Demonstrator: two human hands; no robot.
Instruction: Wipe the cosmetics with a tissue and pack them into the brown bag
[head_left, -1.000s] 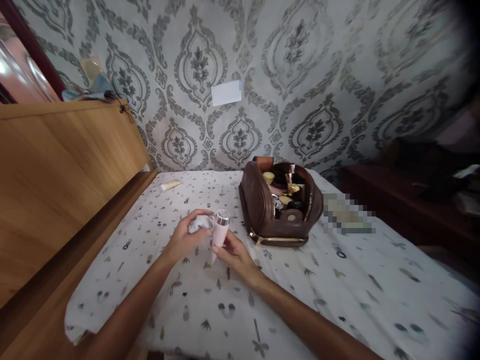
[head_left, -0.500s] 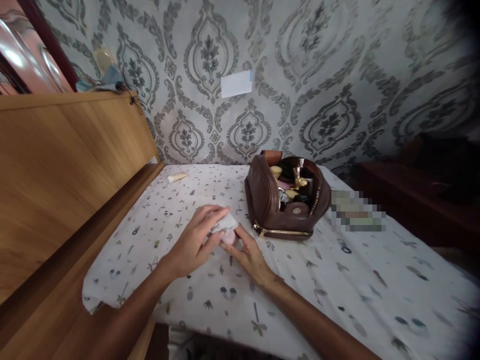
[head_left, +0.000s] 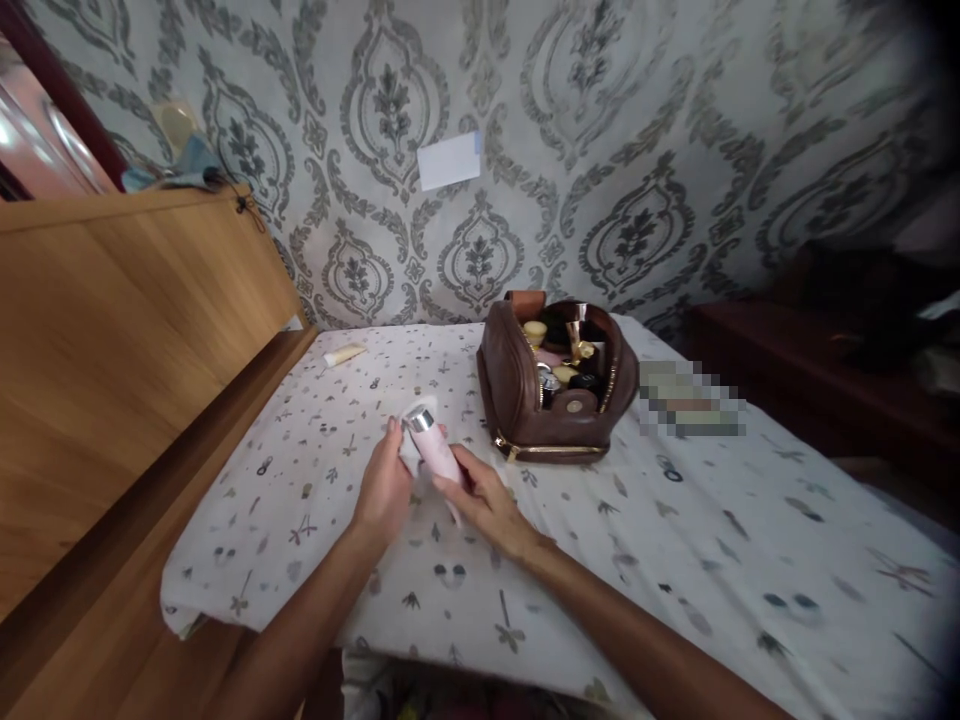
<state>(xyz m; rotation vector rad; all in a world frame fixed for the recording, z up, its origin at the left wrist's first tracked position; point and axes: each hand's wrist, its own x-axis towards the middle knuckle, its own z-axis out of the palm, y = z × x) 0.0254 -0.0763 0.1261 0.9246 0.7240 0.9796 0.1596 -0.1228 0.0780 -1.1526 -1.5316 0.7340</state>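
Observation:
My right hand (head_left: 491, 505) grips a pale pink cylindrical bottle (head_left: 439, 452) with a shiny silver end. The bottle is tilted, its silver end pointing up and left, above the printed cloth. My left hand (head_left: 384, 485), a little blurred, closes on a white wipe (head_left: 409, 455) beside and behind the silver end. Part of the wipe is hidden by the bottle and the fingers. To the right of my hands stands a brown cosmetic bag (head_left: 504, 370), unzipped, with several cosmetic items inside.
A cream-coloured tube (head_left: 345, 355) lies at the table's far left. The white patterned tablecloth (head_left: 570, 600) covers the table. A wooden panel (head_left: 150, 300) rises along the left, and the patterned wall (head_left: 480, 250) stands behind. A pixelated item (head_left: 690, 400) lies right of the bag.
The pink bottle, mostly covered by the wipe and fingers before, now shows its silver end and body. My left hand has shifted left and its wipe has come partly off the bottle. The view has turned slightly.

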